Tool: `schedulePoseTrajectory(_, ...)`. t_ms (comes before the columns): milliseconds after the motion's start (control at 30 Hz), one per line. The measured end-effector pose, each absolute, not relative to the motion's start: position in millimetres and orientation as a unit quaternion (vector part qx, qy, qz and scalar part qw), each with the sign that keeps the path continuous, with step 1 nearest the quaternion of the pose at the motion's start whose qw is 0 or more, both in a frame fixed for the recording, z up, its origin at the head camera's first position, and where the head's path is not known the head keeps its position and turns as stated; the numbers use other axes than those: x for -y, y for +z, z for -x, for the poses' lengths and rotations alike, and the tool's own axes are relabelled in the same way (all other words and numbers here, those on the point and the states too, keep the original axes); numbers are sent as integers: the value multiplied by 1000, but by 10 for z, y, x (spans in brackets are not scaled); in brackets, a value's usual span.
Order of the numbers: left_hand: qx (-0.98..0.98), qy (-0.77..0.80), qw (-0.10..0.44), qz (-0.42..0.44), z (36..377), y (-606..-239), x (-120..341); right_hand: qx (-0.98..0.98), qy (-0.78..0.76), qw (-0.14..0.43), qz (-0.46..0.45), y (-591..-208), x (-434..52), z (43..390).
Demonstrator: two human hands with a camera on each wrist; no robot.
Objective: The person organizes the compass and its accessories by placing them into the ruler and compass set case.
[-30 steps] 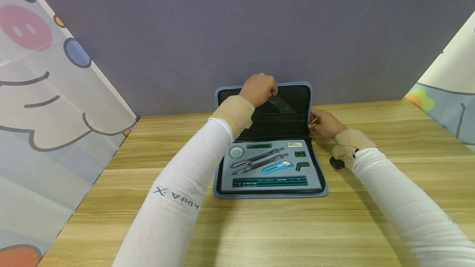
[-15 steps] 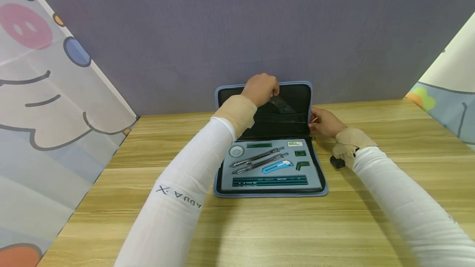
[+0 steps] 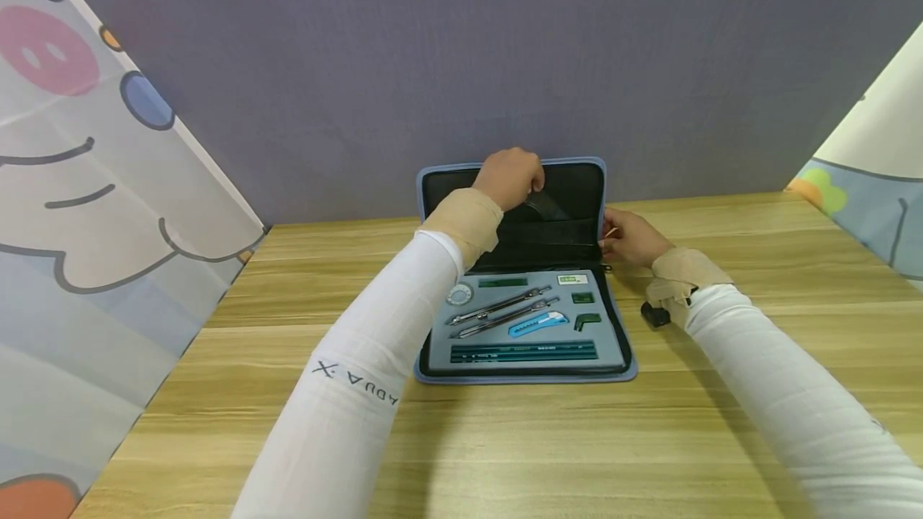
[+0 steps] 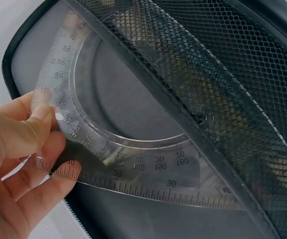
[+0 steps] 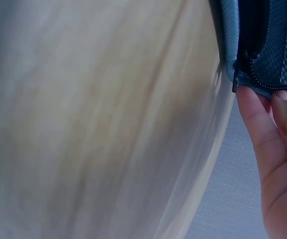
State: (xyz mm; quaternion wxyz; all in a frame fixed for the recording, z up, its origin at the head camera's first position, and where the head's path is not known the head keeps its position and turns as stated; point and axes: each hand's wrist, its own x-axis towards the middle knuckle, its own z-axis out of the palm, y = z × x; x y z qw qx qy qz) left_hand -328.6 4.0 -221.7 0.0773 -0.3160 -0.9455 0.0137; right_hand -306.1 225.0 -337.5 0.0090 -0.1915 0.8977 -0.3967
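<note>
A blue-edged zip case (image 3: 528, 380) lies unzipped on the table, its black-lined lid (image 3: 579, 191) raised against the grey partition. My left hand (image 3: 509, 178) is at the lid's upper part. In the left wrist view its thumb and fingers pinch a corner of a clear plastic protractor (image 4: 118, 167), whose far part sits behind a black mesh pocket (image 4: 223, 84). My right hand (image 3: 634, 239) holds the lid's right edge; in the right wrist view thumb and fingers pinch the edge by the zipper (image 5: 263, 82).
The case's grey tray holds two metal compasses (image 3: 505, 332), a blue cutter (image 3: 538, 324), dark green pencils (image 3: 523, 352), a round white-rimmed piece (image 3: 459, 294), a white eraser (image 3: 573, 279) and small green pieces (image 3: 582, 298). The wood-grain table (image 3: 519, 447) meets a grey partition (image 3: 346, 86) behind.
My left hand has shifted slightly right and a little down over the lid, still at the same pocket. The right hand and the case have stayed in place.
</note>
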Motion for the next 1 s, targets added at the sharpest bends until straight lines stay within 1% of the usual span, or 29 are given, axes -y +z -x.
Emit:
schedulePoseTrajectory(500, 950, 5, 80, 302, 3269, -2262, -21, -900, -390, 11, 193, -3353, -2257, 3043)
schedulePoseTrajectory(1000, 953, 0, 66, 295, 3260, -2342, 15, -901, -392, 14, 188, -3367, -2271, 3045)
